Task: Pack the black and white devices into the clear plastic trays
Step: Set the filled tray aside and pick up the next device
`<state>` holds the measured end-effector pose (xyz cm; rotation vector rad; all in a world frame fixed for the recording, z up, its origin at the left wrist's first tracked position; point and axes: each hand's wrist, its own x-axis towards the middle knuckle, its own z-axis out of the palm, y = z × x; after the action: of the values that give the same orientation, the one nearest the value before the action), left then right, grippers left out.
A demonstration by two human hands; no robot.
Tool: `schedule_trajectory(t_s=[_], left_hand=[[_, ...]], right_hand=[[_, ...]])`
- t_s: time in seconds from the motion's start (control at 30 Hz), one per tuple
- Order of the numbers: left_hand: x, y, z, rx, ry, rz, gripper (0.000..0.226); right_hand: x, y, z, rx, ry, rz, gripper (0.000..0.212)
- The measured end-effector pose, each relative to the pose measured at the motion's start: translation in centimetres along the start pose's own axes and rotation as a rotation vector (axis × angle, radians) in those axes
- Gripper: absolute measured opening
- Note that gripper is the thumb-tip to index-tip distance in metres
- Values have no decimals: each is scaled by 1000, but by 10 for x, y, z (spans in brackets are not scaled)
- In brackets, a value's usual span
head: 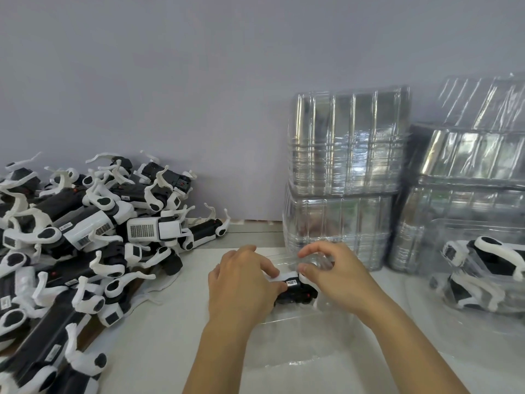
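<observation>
A black and white device (295, 290) lies at the far end of a clear plastic tray (306, 336) on the white table in front of me. My left hand (241, 282) grips the device's left end with curled fingers. My right hand (332, 274) pinches its white right end between thumb and fingers. Most of the device is hidden under both hands. A large heap of black and white devices (71, 245) covers the table's left side.
Tall stacks of empty clear trays (343, 172) stand against the grey wall behind my hands, with more stacks (466, 194) to the right. A filled clear tray (483, 277) holding devices lies at the right edge.
</observation>
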<state>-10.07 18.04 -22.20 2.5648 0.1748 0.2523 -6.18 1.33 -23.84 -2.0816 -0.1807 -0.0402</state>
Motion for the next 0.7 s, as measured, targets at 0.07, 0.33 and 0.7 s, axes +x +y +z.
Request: schedule_trajectory(t_s=[0.07,0.33,0.7], left_hand=[[-1,2,2,-16,21,-36,21],[-3,5,8,103,65,55,19],[-5,-5,-19,67,-422,191,86]], right_hand=[[1,1,0,-10,7,-2,14],[0,2,-1,9,6,1,14],[5,7,3,51,53,-51,12]])
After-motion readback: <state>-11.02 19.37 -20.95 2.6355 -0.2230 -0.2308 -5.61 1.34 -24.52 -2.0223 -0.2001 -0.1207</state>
